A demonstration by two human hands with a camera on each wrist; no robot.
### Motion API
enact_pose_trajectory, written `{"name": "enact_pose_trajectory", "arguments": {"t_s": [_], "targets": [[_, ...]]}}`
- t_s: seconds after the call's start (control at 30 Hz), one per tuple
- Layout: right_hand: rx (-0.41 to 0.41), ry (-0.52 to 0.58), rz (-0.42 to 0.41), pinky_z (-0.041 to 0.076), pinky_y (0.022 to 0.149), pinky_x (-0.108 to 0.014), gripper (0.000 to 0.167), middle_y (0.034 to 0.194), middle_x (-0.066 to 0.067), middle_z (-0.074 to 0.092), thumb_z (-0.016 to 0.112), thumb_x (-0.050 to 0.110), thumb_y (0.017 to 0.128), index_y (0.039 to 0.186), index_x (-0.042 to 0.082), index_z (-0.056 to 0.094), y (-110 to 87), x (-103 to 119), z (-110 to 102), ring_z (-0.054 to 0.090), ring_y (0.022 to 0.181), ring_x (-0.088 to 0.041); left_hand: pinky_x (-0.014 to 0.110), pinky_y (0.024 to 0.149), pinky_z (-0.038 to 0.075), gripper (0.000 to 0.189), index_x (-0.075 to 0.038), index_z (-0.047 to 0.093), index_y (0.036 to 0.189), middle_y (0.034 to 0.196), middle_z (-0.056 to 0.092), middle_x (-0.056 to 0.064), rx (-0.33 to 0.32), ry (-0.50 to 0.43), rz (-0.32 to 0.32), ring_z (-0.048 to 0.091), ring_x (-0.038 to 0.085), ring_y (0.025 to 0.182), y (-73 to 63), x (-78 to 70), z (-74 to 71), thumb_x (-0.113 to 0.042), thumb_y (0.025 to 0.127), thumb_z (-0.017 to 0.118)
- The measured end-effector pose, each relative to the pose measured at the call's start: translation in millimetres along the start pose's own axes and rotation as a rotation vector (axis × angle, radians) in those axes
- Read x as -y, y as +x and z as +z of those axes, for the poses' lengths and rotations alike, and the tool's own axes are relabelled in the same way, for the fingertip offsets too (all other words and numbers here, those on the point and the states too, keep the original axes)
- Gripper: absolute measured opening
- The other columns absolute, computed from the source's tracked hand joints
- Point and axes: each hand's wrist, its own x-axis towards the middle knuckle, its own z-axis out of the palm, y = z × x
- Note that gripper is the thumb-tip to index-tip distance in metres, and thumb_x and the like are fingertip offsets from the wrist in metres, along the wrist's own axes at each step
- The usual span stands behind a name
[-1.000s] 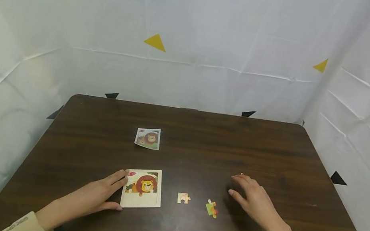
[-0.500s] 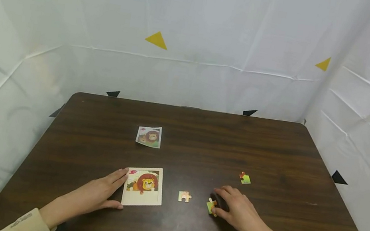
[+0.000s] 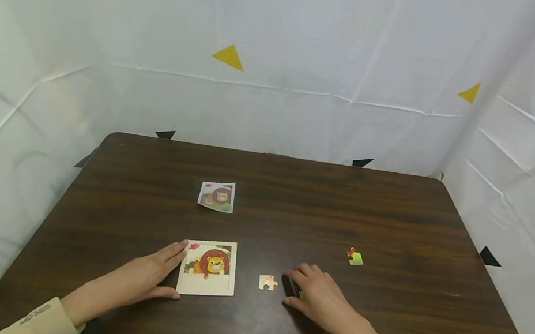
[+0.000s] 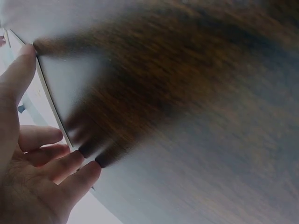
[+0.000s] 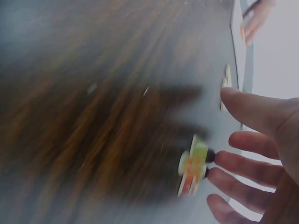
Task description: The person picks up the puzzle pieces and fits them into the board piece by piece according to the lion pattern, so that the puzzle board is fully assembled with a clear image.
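Observation:
A square puzzle board (image 3: 204,288) with a lion picture across its upper part lies left of centre on the table. My left hand (image 3: 137,275) rests at its left side, fingertips and thumb touching the edge with the fingers loosely extended. Right of the board lies a pale jigsaw piece (image 3: 267,282) with pinkish print. My right hand (image 3: 322,299) is just right of that piece, thumb and fingers spread apart, holding nothing. Beneath it, mostly hidden in the head view, is a green and red jigsaw piece (image 5: 194,163), flat on the table.
Another green and red puzzle piece (image 3: 355,258) lies farther back on the right. A small printed picture of the lion (image 3: 217,196) lies behind the board. White sheeting (image 3: 274,121) closes in the back and sides of the dark wooden table (image 3: 294,194).
My right hand has moved left and nearer, from the far-right piece, over the middle one, up to the pale piece. The far-right piece is now uncovered. My left hand stays at the board.

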Motion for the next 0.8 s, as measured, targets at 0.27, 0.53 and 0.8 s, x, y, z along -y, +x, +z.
{"name": "enact_pose_trajectory", "arguments": {"t_s": [0.27, 0.53, 0.8], "targets": [[-0.007, -0.008, -0.092, 0.049, 0.067, -0.030, 0.038, 0.105, 0.000, 0.060, 0.079, 0.022, 0.081, 0.114, 0.011, 0.067, 25.6, 14.9, 11.8, 0.055, 0.091, -0.016, 0.042, 0.086, 0.054, 0.082, 0.009, 0.042, 0.139, 0.149, 0.034, 0.026, -0.001, 0.002, 0.000, 0.048, 0.036, 0.127, -1.5, -1.0, -2.1, -0.047, 0.085, 0.068], [-0.041, 0.079, -0.250, 0.052, 0.071, -0.029, 0.028, 0.102, 0.002, 0.065, 0.073, -0.001, 0.082, 0.108, 0.011, 0.071, 35.4, 15.6, 12.9, 0.060, 0.090, -0.013, 0.043, 0.089, 0.053, 0.081, 0.010, 0.043, 0.139, 0.149, 0.034, 0.026, -0.011, -0.006, 0.012, 0.048, 0.037, 0.127, -0.8, -0.4, -0.5, -0.046, 0.086, 0.069], [-0.071, 0.021, -0.011, 0.055, 0.076, -0.037, 0.045, 0.109, -0.004, 0.064, 0.079, 0.026, 0.080, 0.117, 0.005, 0.065, 22.7, 27.8, 14.6, 0.061, 0.095, -0.020, 0.044, 0.091, 0.052, 0.082, 0.010, 0.041, 0.140, 0.150, 0.032, 0.026, 0.024, -0.032, -0.019, 0.046, 0.037, 0.129, 0.3, 0.4, -2.2, -0.046, 0.086, 0.068]]}}
